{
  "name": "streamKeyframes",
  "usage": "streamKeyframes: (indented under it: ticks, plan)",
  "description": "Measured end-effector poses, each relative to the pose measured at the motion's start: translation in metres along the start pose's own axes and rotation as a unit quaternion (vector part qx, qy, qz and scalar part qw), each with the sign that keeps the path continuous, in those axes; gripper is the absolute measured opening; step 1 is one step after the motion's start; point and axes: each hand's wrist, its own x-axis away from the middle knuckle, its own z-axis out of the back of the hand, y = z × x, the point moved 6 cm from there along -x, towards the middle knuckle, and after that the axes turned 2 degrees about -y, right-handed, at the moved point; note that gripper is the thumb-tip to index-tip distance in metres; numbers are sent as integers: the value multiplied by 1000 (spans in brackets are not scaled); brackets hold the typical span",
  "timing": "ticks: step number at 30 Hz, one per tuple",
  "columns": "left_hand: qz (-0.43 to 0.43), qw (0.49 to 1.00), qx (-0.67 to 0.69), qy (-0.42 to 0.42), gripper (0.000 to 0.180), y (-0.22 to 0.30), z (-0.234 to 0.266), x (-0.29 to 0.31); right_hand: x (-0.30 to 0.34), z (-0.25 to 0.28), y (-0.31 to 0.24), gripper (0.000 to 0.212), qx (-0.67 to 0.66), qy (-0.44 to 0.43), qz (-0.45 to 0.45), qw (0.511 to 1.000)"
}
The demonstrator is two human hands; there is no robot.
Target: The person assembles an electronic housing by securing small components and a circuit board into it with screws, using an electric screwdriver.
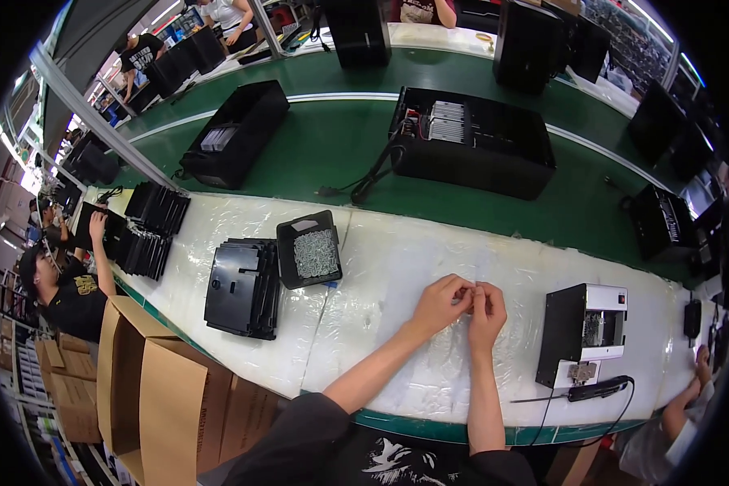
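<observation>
My left hand (443, 304) and my right hand (487, 314) meet above the white plastic-covered bench (381, 348). Fingertips of both are pinched together, and anything between them is too small to make out. To the left of my hands stands a black bin (285, 266) holding many small silver screws (315, 253). A stack of black plastic panels (233, 287) lies beside the bin. On my right sits a black-and-white screw feeder (565, 328). In front of it lies a black corded electric screwdriver (595, 390) with a long thin bit.
Beyond the bench a green conveyor (324, 154) carries open black housings, one with a power cord (470, 142) and another farther left (239, 134). More black panels (150, 231) stand at far left near a co-worker (77, 292). Cardboard boxes (170, 405) press against the bench's near-left edge.
</observation>
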Motion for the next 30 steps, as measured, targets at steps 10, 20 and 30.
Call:
streamKeyframes:
  ticks: [10,20,30]
  plan:
    - [32,999,9,26,9,-1,5,-1,3,0,-9,17,23,-4,-12,1000]
    - [109,982,104,117,13,-33,19,-2,0,7,0,14,-104,52,-63,991]
    - [29,997,59,44,14,-15,3,-2,2,6,6,15,18,-18,-29,999]
